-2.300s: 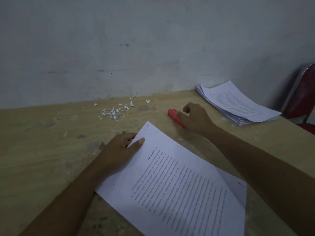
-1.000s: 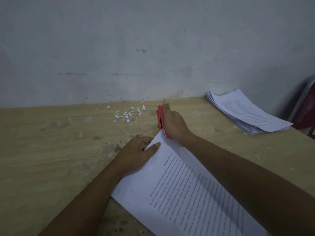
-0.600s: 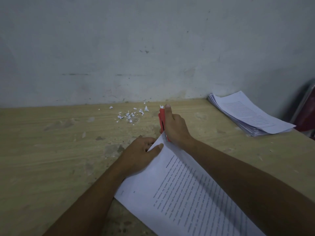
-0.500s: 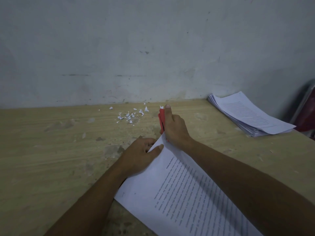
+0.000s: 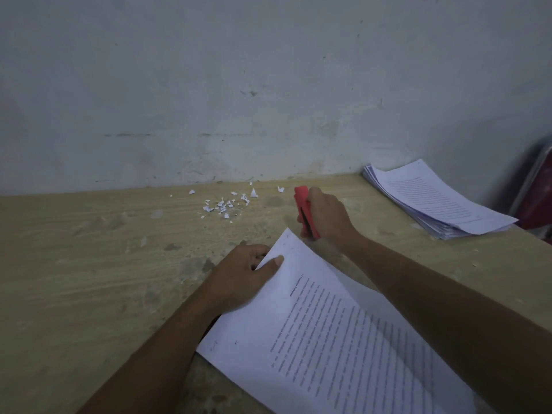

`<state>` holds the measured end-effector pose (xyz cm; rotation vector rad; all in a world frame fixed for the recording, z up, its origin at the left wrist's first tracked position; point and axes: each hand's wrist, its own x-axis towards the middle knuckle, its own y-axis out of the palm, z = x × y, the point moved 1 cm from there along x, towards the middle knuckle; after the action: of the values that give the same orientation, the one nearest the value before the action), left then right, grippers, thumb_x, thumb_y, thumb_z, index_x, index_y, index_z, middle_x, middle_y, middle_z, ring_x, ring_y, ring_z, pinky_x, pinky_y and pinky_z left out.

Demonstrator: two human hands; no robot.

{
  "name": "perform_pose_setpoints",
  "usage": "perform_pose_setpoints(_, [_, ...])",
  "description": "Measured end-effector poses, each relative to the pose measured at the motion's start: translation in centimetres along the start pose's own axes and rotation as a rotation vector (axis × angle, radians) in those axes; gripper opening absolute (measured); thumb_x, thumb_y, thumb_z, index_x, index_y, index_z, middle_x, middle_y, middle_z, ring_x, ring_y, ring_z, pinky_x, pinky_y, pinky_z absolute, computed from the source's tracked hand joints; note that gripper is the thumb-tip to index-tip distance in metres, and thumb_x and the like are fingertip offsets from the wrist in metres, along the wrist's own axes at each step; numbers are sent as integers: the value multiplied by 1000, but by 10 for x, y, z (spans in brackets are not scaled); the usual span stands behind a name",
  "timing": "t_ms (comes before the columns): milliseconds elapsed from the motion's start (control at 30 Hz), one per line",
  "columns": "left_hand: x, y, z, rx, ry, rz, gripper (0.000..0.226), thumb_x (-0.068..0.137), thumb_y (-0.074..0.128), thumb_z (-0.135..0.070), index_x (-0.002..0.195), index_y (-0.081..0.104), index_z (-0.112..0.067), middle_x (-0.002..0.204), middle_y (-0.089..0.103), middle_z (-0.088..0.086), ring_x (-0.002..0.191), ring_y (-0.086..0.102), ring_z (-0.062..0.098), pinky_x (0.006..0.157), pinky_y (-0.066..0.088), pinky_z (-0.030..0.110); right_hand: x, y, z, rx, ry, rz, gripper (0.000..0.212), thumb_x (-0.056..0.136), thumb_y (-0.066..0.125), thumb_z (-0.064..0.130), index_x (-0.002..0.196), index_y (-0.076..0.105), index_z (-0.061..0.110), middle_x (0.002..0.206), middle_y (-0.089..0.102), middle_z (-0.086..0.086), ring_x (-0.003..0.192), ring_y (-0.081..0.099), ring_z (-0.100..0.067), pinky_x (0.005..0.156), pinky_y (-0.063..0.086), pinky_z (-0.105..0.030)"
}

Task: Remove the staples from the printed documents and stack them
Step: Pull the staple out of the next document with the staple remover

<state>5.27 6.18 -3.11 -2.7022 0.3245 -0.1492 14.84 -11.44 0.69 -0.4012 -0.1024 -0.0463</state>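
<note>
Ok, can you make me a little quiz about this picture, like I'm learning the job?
1. True or false: the right hand grips the red tool.
2. Where does the stack of papers lie? A in the person's lap; B at the far right corner of the table; C on the floor.
3. Fill in: the left hand holds the ___ by its edge, thumb on top.
Key: 1 true; 2 B; 3 document.
</note>
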Motion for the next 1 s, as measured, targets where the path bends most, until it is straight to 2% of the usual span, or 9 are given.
perform_pose_setpoints(67, [0,0,0,2,-3,2,23,99,55,-33,108,73,-23,90,77,-10,76,74,11,76,60,37,11,-11,-6,-114,-29,-11,48,100,33,35,82,62,1,78,68,-17,57,63,-28,54,50,-33])
perform_pose_setpoints(200, [0,0,-1,-8,-18,-6,20,99,55,-30,105,73,-25,87,77,-11,75,74,11,74,60,35,30,-31,-23,-418,-122,-67,59,98,36,58,82,59,6,78,68,-12,73,64,-28,71,48,-37])
perform_pose_setpoints(333, [1,1,-1,-15,-35,-4,20,99,55,-31,105,73,-25,88,77,-10,76,75,11,78,60,39,45,-42,-43,-641,-121,-100,45,100,39,49,86,53,9,88,65,-16,76,58,-30,65,41,-34])
perform_pose_setpoints(467, [1,1,0,-48,-52,3,20,98,56,-31,108,72,-25,90,77,-9,78,75,13,77,60,39,51,-50,-57,-819,-112,-163,47,102,34,46,107,57,5,91,60,-13,80,53,-29,70,42,-34])
perform_pose_setpoints(567, [2,1,-1,-50,-55,2,19,98,56,-31,108,72,-25,89,77,-9,78,75,13,76,60,36,56,-60,-66,-878,-113,-192,51,102,31,45,111,56,2,103,65,-22,98,57,-38,81,45,-41])
perform_pose_setpoints(633, [2,1,-1,-48,-60,-1,19,98,56,-31,108,72,-26,89,77,-10,78,75,12,75,59,33,60,-66,-69,-892,-103,-198,52,103,30,45,113,56,1,107,64,-24,103,56,-40,83,44,-41])
perform_pose_setpoints(1000, [5,0,-1,-16,-61,14,20,99,54,-31,108,71,-27,88,77,-13,76,74,8,68,57,23,88,-63,-74,-903,-108,-226,54,102,31,48,120,57,4,107,65,-24,108,54,-42,90,43,-45])
